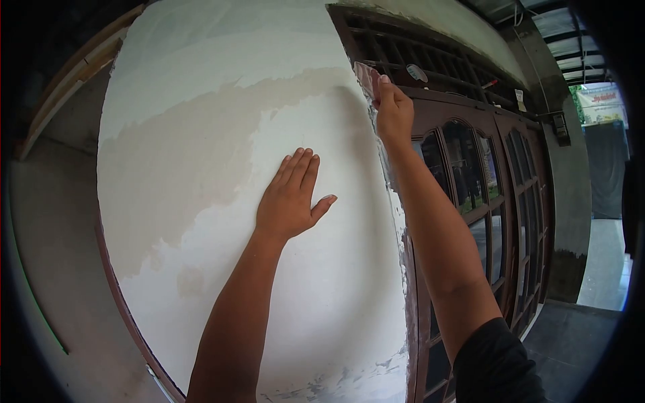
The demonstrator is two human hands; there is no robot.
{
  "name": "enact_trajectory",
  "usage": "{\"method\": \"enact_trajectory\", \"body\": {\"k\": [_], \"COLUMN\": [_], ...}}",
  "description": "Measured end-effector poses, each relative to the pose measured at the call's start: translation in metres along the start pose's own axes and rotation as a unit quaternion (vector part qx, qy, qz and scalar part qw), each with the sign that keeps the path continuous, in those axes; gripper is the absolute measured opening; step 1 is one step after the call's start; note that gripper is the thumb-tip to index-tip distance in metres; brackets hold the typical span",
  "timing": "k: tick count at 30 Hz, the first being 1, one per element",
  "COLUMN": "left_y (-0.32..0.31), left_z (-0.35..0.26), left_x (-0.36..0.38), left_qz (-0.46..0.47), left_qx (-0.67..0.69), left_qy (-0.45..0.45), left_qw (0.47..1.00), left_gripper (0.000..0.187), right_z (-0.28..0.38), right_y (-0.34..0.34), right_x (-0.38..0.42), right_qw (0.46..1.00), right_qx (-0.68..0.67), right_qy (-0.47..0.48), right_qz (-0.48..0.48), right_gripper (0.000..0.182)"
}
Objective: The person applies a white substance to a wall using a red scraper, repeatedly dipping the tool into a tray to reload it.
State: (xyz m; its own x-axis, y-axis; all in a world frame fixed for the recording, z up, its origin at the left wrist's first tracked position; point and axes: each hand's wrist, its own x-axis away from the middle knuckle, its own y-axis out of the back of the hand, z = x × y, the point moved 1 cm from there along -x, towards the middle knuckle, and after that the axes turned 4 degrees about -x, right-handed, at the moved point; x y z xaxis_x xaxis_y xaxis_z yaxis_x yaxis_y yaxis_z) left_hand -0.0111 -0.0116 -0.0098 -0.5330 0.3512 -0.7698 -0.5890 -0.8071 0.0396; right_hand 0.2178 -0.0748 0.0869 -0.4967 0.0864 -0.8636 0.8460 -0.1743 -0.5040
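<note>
My left hand lies flat on the wall, its fingers straight and the thumb apart, with nothing in it. Higher up on the right, my right hand pinches a thin, flat, reddish-brown scraper-like piece at the wall's right edge, beside the dark door frame. The wall has a white coat over its lower and middle parts. A beige-grey patch with ragged borders crosses its upper left.
Brown wooden doors with glass panes stand right of the wall, below a slatted vent. Wooden boards lean at the upper left. A grey pillar and tiled floor are at the far right.
</note>
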Motion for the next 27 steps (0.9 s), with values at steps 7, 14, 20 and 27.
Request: {"method": "enact_trajectory", "body": {"k": [7, 14, 20, 27], "left_y": [-0.004, -0.005, -0.006, -0.003], "left_z": [0.000, 0.001, 0.001, 0.000], "left_x": [0.001, 0.003, 0.003, 0.001], "left_qz": [-0.010, -0.008, -0.002, 0.014], "left_qx": [-0.021, -0.029, -0.028, -0.026], "left_qy": [0.015, 0.005, 0.007, 0.005], "left_qw": [1.000, 1.000, 1.000, 1.000], "left_gripper": [0.068, 0.068, 0.067, 0.066], "right_z": [-0.030, -0.055, -0.054, -0.049], "right_y": [0.000, -0.001, 0.018, 0.008], "right_x": [0.002, 0.012, 0.038, 0.012], "right_qw": [0.940, 0.874, 0.866, 0.862], "right_qx": [0.215, 0.384, 0.396, 0.369], "right_qy": [0.248, 0.276, 0.276, 0.331], "right_qz": [0.095, 0.110, 0.128, 0.105], "right_gripper": [0.045, 0.050, 0.050, 0.049]}}
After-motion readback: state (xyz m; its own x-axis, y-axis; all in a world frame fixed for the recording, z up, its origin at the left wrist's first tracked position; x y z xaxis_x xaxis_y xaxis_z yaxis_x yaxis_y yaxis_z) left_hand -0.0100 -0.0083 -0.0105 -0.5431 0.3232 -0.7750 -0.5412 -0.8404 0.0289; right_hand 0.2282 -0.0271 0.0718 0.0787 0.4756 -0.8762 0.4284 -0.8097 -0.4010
